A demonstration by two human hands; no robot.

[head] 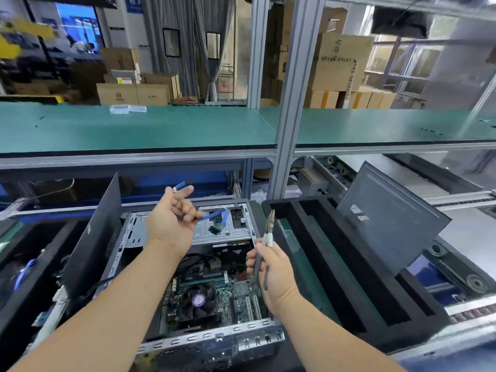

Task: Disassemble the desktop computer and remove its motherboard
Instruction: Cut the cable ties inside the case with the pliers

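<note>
Left hand [171, 218] pinches blue cable [212, 215]; right hand [271, 275] grips pliers [264, 242]. Tugging risks damaging the still-attached connector beyond.

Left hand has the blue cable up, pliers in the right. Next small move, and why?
Probably set the blue cable aside, clear of the case. The left hand holds it lifted above the drive cage, the right hand grips the pliers, and the motherboard is still seated inside.
</note>
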